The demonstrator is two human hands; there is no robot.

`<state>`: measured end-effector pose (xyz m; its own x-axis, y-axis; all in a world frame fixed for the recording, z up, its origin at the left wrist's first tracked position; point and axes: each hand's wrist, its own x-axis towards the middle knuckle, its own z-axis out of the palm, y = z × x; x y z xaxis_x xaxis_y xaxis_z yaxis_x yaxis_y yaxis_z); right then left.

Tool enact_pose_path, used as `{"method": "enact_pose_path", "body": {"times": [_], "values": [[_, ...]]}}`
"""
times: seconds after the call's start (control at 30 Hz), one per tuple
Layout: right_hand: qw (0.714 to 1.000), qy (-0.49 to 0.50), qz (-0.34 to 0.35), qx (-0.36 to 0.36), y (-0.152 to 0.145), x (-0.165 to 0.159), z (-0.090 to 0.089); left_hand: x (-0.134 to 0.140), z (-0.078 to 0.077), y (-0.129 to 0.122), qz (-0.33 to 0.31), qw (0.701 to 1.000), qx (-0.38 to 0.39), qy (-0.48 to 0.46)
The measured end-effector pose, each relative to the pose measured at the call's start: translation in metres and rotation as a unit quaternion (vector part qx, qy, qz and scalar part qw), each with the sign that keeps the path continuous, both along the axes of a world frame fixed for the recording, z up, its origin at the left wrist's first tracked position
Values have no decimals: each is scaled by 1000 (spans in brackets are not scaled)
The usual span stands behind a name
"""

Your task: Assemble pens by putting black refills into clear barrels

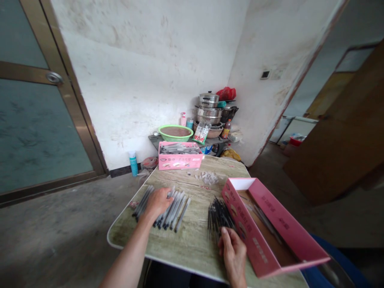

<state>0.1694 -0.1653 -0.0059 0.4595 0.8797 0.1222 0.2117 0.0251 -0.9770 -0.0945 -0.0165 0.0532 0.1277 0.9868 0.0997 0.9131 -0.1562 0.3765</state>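
Observation:
A row of translucent pen barrels [181, 212] with dark tips lies on the left half of the table. My left hand [159, 202] reaches over the row, its fingers curled and pinched on the upper end of a pen barrel; the palm covers several others. To the right, a bundle of thin black pen refills [220, 214] rests against a pink box. My right hand [233, 250] is at the near end of this bundle, thumb and forefinger pressed together on a refill. The other fingers are folded under and partly hidden.
The open pink box [255, 240] on the right holds a few pens. Another pink box [180, 162], full of pens, stands at the far edge. Small whitish plastic pieces [209, 178] lie near it on the table [186, 250]. Behind are a green basin [168, 134] and stacked pots [209, 114].

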Motion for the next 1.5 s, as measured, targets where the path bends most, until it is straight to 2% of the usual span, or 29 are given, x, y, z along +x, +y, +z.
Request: {"method": "enact_pose_path", "body": {"times": [0.17,0.37,0.5,0.6,0.67,0.73,0.83,0.93,1.07,1.17,1.27,1.37,1.43,1.5], "values": [[1000,-1,-16,4,-1,-1,1,5,-6,-12,0,999,3,39],[995,-33,-94,9,-3,-2,2,3,-5,-12,11,999,-12,28],[994,-49,-92,12,-2,-1,-1,8,-2,-13,21,1000,3,12],[994,-48,-93,9,-1,-1,-3,30,-4,-17,-2,996,43,-73],[994,-51,-95,10,-1,-1,-2,53,-8,-20,-53,983,65,-163],[993,-60,-98,11,-1,-1,-2,79,-16,-23,-111,962,52,-246],[992,-78,-100,16,-1,0,-2,112,-31,-25,-148,936,23,-318],[991,-90,-100,27,1,1,-3,129,-43,-29,-162,931,19,-328],[987,-120,-96,47,0,-4,-2,131,-49,-40,-187,940,28,-285],[982,-168,-64,52,-11,-11,14,130,-47,-47,-210,942,37,-261],[969,-236,-32,71,-23,-2,51,130,-45,-50,-212,937,41,-275],[936,-334,-81,80,-17,40,95,130,-44,-50,-206,932,37,-295],[915,-393,-93,21,1,83,115,129,-44,-50,-209,934,41,-287],[885,-451,-88,-73,24,125,123,128,-43,-50,-211,936,47,-278]]}}
